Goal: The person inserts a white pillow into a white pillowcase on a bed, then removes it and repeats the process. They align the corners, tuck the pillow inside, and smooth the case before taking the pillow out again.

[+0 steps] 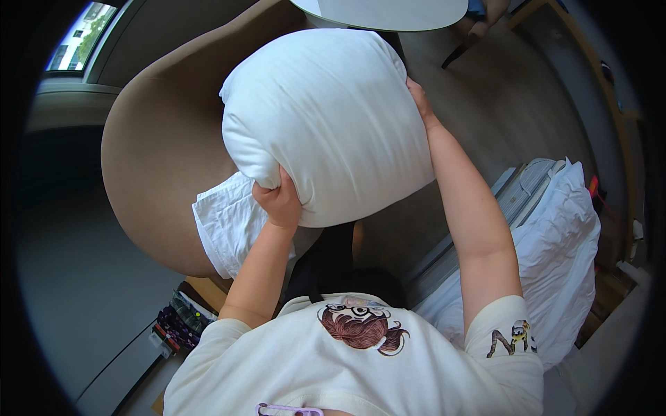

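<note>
A plump white pillow (333, 119) is held up in front of me between both hands. My left hand (281, 200) grips its near left corner, thumb on top, bunching the fabric into creases. At the pillow's right edge, my right hand (419, 99) holds on near the far corner; its fingers are mostly hidden. Below the left hand, a folded white cloth (229, 223) lies on the tan upholstered seat (161, 151). The cloth does not appear to be in either hand.
A round white table (385, 13) stands beyond the pillow, with part of another person (481, 23) beside it. To my right, white bedding (556, 249) lies partly over a grey panelled piece (525, 187). Folded fabrics (182, 317) are stacked at lower left.
</note>
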`<move>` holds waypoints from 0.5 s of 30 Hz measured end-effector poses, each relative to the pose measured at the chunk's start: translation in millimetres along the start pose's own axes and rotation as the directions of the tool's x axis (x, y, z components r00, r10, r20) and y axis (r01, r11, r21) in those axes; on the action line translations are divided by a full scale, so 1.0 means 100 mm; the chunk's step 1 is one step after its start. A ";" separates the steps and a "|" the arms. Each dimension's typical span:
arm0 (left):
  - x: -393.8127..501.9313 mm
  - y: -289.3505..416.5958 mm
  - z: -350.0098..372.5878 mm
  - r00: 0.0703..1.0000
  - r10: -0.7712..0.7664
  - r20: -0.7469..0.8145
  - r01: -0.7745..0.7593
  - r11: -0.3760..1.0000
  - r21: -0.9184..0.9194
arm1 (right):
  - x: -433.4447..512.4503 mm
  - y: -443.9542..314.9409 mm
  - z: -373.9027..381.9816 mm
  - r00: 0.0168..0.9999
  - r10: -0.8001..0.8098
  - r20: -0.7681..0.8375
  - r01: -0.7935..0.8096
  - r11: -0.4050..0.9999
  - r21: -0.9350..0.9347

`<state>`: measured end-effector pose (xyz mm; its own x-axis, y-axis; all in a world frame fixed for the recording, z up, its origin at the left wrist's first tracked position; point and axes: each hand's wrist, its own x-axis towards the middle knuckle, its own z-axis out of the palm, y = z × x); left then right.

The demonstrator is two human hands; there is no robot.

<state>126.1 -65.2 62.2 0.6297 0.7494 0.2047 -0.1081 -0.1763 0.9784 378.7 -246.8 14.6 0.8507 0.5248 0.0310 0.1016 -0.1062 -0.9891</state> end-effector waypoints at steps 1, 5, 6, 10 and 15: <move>0.06 -0.17 0.01 0.995 -0.092 -0.034 0.091 0.996 -0.022 | 0.12 0.12 0.04 0.988 0.138 -0.073 -0.151 0.963 -0.225; 0.00 -0.87 -0.03 0.644 -0.740 -0.194 0.734 0.526 0.430 | -0.10 0.59 0.32 0.886 0.381 -0.263 -0.457 0.631 -0.627; -0.08 -1.00 -0.09 0.713 -0.683 -0.156 0.668 0.595 0.447 | -0.29 0.67 0.48 0.888 0.389 -0.247 -0.448 0.607 -0.656; -0.20 -1.28 -0.25 0.742 -0.660 -0.119 0.627 0.620 0.471 | -0.82 0.76 0.80 0.955 0.166 -0.246 -0.289 0.715 -0.637; -0.36 -0.96 -0.29 0.967 -0.222 0.123 0.036 0.599 0.800 | -1.67 0.55 0.70 0.966 0.094 -0.242 -0.210 0.831 -0.515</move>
<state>91.7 -57.2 -38.3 0.7278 0.6854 -0.0231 0.5729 -0.5893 0.5697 205.8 -281.4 -54.6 0.9559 0.2924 -0.0283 0.1715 -0.6337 -0.7543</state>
